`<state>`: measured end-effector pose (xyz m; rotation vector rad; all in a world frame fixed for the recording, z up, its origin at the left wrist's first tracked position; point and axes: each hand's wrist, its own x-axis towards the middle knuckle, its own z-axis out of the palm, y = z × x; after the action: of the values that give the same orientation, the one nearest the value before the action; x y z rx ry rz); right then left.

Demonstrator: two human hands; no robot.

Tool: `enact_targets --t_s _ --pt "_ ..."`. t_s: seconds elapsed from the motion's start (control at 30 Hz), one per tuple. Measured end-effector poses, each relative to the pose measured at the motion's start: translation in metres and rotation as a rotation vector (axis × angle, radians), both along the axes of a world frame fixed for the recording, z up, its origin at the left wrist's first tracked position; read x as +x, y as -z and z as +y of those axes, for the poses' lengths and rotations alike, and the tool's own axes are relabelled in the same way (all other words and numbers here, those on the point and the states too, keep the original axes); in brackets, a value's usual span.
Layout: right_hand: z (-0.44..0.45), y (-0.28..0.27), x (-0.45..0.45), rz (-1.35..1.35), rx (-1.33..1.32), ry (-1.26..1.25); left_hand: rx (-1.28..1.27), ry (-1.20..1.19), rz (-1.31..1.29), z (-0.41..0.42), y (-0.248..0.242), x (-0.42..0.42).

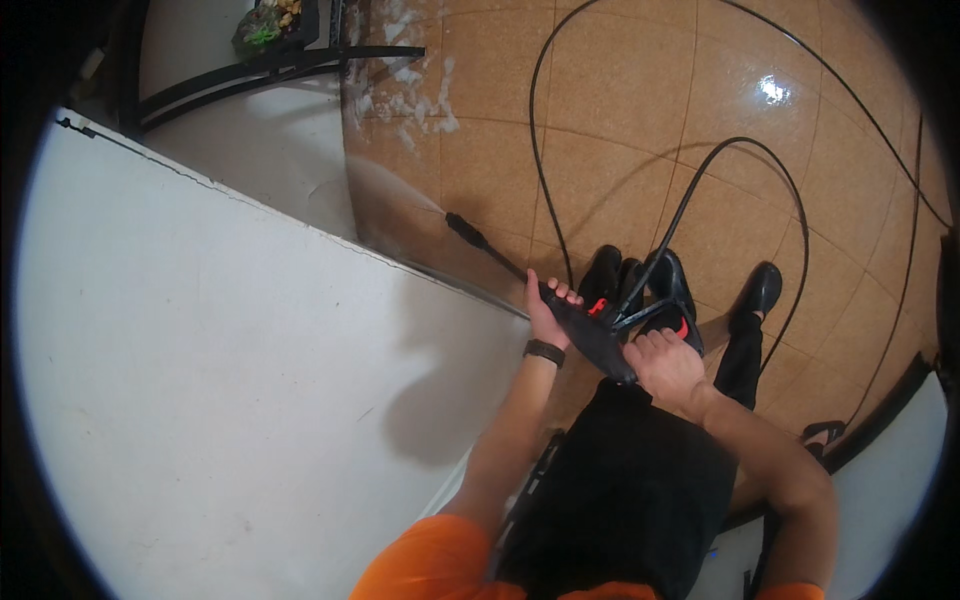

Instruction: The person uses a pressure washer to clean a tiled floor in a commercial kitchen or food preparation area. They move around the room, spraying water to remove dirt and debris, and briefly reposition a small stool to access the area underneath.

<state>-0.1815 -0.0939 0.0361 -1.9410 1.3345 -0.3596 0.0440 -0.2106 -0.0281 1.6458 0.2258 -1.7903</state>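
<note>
A black pressure washer gun (589, 337) with red parts slants across in front of me. My left hand (547, 315), with a dark band at the wrist, supports the front of its body. Around the rear grip, the fingers of my right hand (666, 367) are closed; the trigger is mostly hidden. The lance ends in a black nozzle (465, 230) pointing up and left. Water spray (394, 180) fans out of it towards the base of a white wall (341, 161). A black hose (709, 165) rises from the gun and loops over the floor.
White foam (409, 82) lies on the wet brown tiles (615, 67) by the wall. A large white panel (225, 322) fills the left. Black metal bars (285, 64) jut out above it. Several black shoes (756, 291) stand near the gun; a sandalled foot (823, 433) is at right.
</note>
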Motion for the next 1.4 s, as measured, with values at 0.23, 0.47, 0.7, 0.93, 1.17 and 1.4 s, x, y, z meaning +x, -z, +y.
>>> enact_targets --t_s 0.23,0.47,0.7,0.93,1.17,1.4 --pt "0.015 0.003 -0.013 0.067 -0.014 -0.111 0.074 -0.033 0.021 0.023 0.007 -0.004" --pt "0.031 0.029 -0.037 0.277 -0.026 -0.231 0.205 0.010 -0.090 0.043 0.059 -0.039" --pt "0.033 0.040 -0.045 0.256 -0.010 -0.129 0.117 0.003 -0.092 0.032 0.083 -0.051" --pt "0.031 0.048 -0.041 0.246 -0.050 -0.114 0.061 0.011 -0.169 0.019 0.066 -0.056" --pt "0.038 0.040 -0.013 0.244 0.014 -0.087 0.041 0.071 -0.188 0.018 0.080 -0.025" --pt "0.051 0.050 -0.023 0.223 -0.013 -0.100 0.117 0.032 -0.185 0.041 0.090 -0.026"
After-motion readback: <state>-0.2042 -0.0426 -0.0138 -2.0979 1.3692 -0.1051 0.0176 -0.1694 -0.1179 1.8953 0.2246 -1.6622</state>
